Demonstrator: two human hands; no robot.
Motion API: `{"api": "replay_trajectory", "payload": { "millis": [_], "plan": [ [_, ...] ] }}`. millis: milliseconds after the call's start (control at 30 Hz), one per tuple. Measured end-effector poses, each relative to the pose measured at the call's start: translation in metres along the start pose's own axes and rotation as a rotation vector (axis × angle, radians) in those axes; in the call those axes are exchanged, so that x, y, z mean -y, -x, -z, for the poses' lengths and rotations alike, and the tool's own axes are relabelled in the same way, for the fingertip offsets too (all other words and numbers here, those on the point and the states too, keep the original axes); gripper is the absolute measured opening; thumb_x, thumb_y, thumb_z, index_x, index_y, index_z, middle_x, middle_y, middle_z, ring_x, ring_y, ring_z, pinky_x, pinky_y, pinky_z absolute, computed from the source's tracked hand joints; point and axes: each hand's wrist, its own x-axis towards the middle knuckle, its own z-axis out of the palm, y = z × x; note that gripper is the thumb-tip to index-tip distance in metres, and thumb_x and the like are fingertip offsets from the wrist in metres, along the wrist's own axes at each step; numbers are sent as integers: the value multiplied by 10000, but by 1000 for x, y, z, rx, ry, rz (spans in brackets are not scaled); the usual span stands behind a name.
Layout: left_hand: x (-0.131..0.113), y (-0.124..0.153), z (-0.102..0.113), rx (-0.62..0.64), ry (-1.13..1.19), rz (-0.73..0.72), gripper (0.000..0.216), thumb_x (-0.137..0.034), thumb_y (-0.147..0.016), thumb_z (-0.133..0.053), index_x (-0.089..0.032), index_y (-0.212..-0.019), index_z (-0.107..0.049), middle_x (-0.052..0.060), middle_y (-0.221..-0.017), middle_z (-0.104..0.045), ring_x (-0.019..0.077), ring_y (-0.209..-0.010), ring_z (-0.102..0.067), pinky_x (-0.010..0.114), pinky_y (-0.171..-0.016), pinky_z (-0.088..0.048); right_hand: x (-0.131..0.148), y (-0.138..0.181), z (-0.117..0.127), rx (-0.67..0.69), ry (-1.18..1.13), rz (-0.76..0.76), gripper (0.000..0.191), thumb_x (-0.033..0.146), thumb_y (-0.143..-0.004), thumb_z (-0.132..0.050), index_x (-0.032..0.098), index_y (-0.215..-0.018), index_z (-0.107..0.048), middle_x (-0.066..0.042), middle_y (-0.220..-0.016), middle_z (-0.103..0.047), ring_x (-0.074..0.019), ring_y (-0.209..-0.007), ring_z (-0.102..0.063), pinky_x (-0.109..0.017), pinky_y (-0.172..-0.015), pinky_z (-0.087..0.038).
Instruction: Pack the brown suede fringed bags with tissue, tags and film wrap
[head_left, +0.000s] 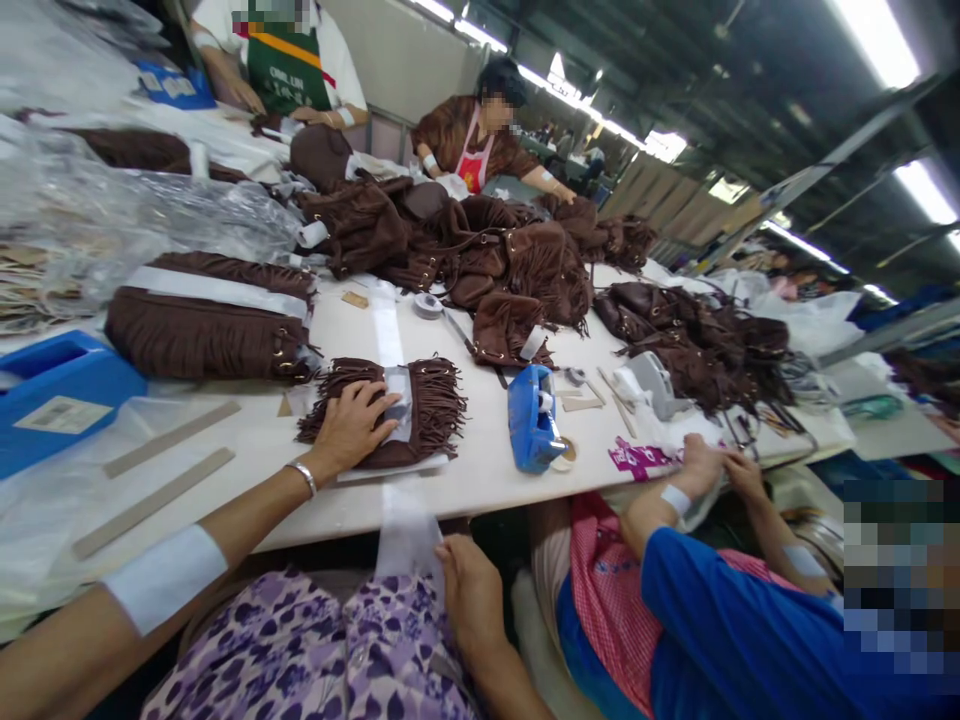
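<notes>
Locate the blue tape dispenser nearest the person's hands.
In the head view, the blue tape dispenser stands just right of centre near the front edge of the table, to the right of the fringed bag under the person's left hand.

Left hand [354,425] rests on fringed bag [435,410], right hand [474,595] (apparently) pinching white strip [405,530].

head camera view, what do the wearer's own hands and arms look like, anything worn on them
The left hand is ungloved, with a silver-coloured bracelet at the wrist and a white rectangular patch across the forearm. The right hand is ungloved too, with no bracelet visible. No sleeve shows on either forearm.
</notes>
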Motion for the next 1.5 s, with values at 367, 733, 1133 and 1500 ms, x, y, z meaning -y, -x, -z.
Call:
{"api": "replay_trajectory", "payload": {
  "millis": [367, 733, 1133, 1500],
  "plan": [
    [1, 0, 0, -21, 18, -1, 423, -393, -930, -531, -301, -1342, -555, 86, -1449, -509, 324, -1323, -368, 480, -943, -427, 38, -7, 31, 370, -256, 103, 181, 266, -879, -558, 277, -983, -707, 29, -683, -638, -156, -630, -598, -237, -571, -391],
    [3, -1, 0, -71, 55, 15, 435, -315, -906, -569, -324, -1341, -551, 68, -1443, -522, 315, -1335, -382, 489, -963, -420, 135, -131, 119, 844, 45, 572, 574, 56, -754, -455, 259, -1260, -635, -11, -943, -744, -163, -788, -676, -216, -683, -473],
    [8, -2, -2, -55, 97, 15, 391, -231, -884, -562, -252, -1272, -609, 108, -1441, -520, 331, -1388, -341, 495, -992, -426, 110, -271, 17, 251, 4, 251, 68, 202, -830, -668, 198, -793, -725, 14, -758, -704, -149, -702, -636, -222, -648, -423],
    [12, -3, -12, -35, 38, 37, 560, -247, -885, -525, -188, -1435, -436, 86, -1532, -447, 304, -1418, -317, 482, -1060, -389, 98, -265, 4, 48, 88, 116, 14, 204, -823, -643, 217, -831, -644, 10, -769, -684, -161, -723, -624, -247, -679, -385]
  ]
}}
